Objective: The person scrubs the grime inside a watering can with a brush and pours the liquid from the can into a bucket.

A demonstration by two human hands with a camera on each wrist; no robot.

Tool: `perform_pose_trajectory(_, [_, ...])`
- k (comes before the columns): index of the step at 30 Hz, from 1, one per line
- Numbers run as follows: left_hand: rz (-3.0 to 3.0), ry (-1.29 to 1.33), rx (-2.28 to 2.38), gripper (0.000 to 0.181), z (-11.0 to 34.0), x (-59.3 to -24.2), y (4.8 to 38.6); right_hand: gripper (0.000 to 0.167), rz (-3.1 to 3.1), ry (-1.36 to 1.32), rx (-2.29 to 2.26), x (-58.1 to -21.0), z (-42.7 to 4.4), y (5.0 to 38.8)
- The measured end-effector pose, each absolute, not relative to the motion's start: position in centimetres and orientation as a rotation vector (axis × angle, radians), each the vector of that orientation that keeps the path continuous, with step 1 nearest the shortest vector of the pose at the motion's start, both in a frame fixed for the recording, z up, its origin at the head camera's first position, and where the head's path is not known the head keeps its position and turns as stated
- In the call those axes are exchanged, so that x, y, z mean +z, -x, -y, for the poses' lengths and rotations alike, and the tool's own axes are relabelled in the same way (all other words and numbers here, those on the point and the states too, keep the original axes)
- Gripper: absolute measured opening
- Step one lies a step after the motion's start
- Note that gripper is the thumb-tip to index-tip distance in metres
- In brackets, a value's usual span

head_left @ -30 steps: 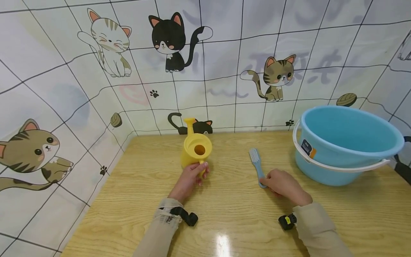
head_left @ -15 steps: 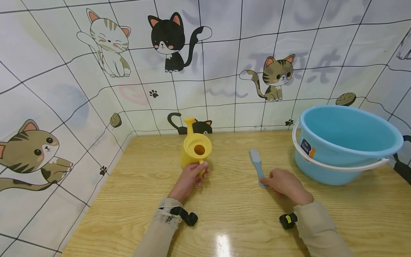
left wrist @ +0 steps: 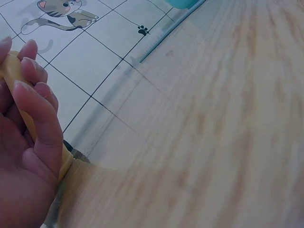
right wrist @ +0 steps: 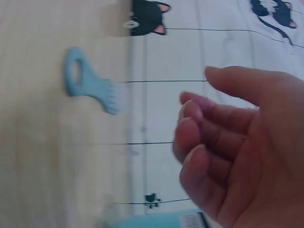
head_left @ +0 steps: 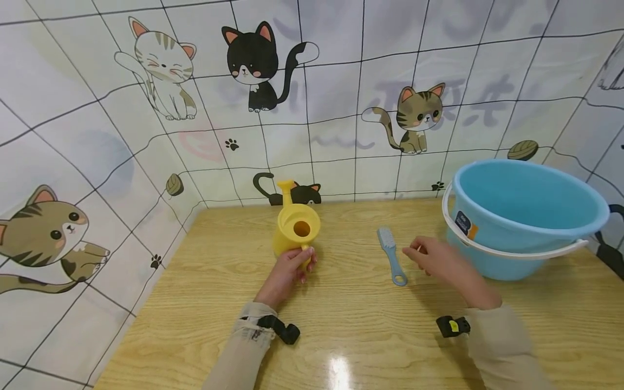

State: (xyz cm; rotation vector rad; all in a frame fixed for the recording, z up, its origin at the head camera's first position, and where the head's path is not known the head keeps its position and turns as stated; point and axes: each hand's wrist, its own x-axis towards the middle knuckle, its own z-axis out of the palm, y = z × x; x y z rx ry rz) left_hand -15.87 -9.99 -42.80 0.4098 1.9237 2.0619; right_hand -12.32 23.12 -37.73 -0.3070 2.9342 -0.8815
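Observation:
My left hand (head_left: 287, 271) grips the handle of a small yellow watering can (head_left: 287, 236), which stands on the wooden table with its spout toward the wall. In the left wrist view the fingers (left wrist: 40, 111) curl round the yellow handle. A blue brush (head_left: 394, 260) with pale bristles and a looped handle end lies flat on the table. Just right of it, my right hand (head_left: 446, 265) is apart from the brush and holds nothing. Its fingers are loosely bent in the right wrist view, where the brush (right wrist: 88, 80) lies some distance off.
A large light-blue bucket (head_left: 497, 265) with a white handle stands on the table (head_left: 365, 336) at the right. Behind the table rises a wall covering (head_left: 336, 141) with cat drawings and grid lines. A dark strap-like thing (head_left: 609, 252) shows at the far right edge.
My right hand has let go of the brush handle and moved up and to the right. The brush stays where it lay. My left hand keeps its grip on the watering can.

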Motion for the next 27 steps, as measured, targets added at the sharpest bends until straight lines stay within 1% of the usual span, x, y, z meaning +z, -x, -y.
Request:
perform_pose_trajectory(5, [-1.912, -0.4, 2.075, 0.037, 10.1, -42.9, 15.8, 0.037, -3.158, 0.382, -0.9, -34.8, -23.4, 11.0])
perform_pose_trajectory(9, [-1.907, -0.406, 2.077, 0.039, 10.2, -42.9, 15.8, 0.029, -3.341, 0.431, -0.965, -33.2, -23.9, 10.2])
perform_pose_trajectory(12, [-1.912, -0.407, 2.075, 0.041, 10.2, -42.8, 15.8, 0.019, -3.512, 0.494, -1.123, -32.7, -24.5, 10.0])
perform_pose_trajectory(15, [-1.926, -0.401, 2.064, 0.042, 10.2, -42.7, 15.8, 0.016, -3.731, 0.48, -1.352, -32.5, -25.4, 10.0])
perform_pose_trajectory(16, [-1.93, -0.399, 2.06, 0.043, 10.1, -42.7, 15.8, 0.017, -3.799, 0.402, -1.451, -32.4, -25.7, 10.0])
perform_pose_trajectory(17, [-1.933, -0.398, 2.059, 0.042, 10.1, -42.8, 15.9, 0.019, -3.87, 0.263, -1.522, -32.3, -26.2, 9.9])
perform_pose_trajectory(20, [-1.944, -0.396, 2.047, 0.044, 10.1, -42.8, 15.9, 0.025, -3.941, -0.26, -1.752, -32.2, -27.7, 9.8])
perform_pose_trajectory(22, [-1.945, -0.403, 2.044, 0.044, 10.1, -42.8, 15.9, 0.027, -3.914, -0.606, -1.781, -32.1, -29.1, 9.6])
perform_pose_trajectory(25, [-1.941, -0.408, 2.045, 0.045, 10.1, -43.4, 16.3, 0.028, -3.682, -0.982, -1.867, -32.2, -31.4, 9.1])
perform_pose_trajectory(27, [-1.928, -0.403, 2.054, 0.045, 10.1, -44.0, 16.6, 0.033, -3.421, -1.246, -1.931, -32.3, -32.8, 8.7])
